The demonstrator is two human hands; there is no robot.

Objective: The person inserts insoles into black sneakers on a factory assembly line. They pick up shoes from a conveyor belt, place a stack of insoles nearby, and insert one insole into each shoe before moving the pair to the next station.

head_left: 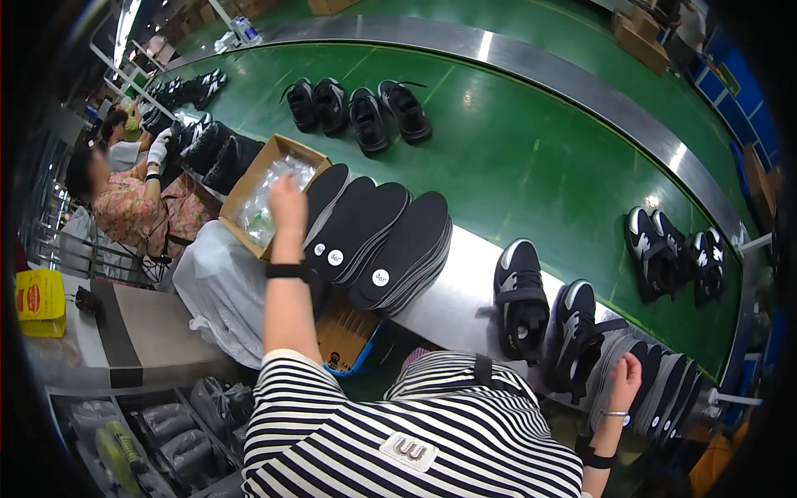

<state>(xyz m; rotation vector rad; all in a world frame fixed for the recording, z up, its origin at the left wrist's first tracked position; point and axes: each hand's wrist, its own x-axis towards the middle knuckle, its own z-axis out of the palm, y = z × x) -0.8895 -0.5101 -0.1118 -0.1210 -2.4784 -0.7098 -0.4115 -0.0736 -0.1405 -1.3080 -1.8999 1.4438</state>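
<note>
My left hand (287, 203) is over a cardboard box (318, 159) of small clear plastic packets (267, 181); its fingers point down and away, and their tips do not show well. Beside the box lie stacks of black insoles (415, 236) with round white labels. At the right, my right hand (627, 380) is raised above a row of grey and black insoles (656, 390), fingers loosely bent and apart, with nothing visible in it. Just left of that hand stands a black sneaker (575, 336) with a strap, and another black sneaker (521, 299) stands beside it.
Several black shoes (365, 120) stand on the green conveyor belt (515, 158), with more shoes (664, 253) farther right. A metal rail (573, 83) edges the belt. A white plastic bag (217, 286) hangs below the box. A co-worker (149, 203) in a floral top handles shoes at the left.
</note>
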